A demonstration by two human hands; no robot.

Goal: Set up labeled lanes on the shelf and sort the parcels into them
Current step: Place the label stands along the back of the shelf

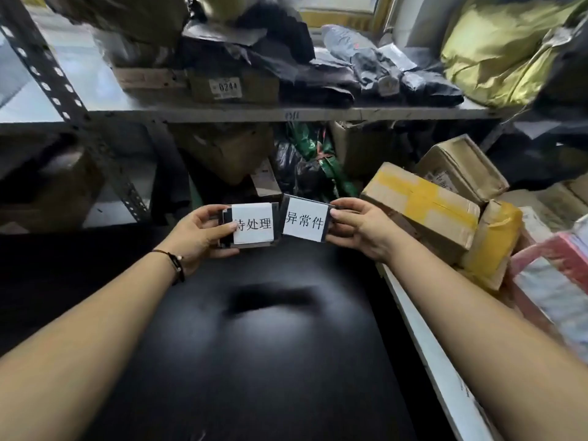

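My left hand (199,232) grips a small stack of dark-backed label cards (254,226); the top one is white with the printed characters 待处理. My right hand (358,229) pinches a single label card (304,219) reading 异常件, held just right of the stack and tilted slightly. Both are held above a black surface (270,338). The grey metal shelf (318,114) runs across above, loaded with parcels: a brown box marked 0244 (229,87), black poly bags (318,78) and a yellow bag (496,55).
A perforated steel upright (63,100) slants down the left. Cardboard boxes with yellow tape (423,202) and a pink-and-white padded parcel (553,281) pile up at right beside a white ledge (423,338). More boxes and dark bags fill the lower shelf behind the cards.
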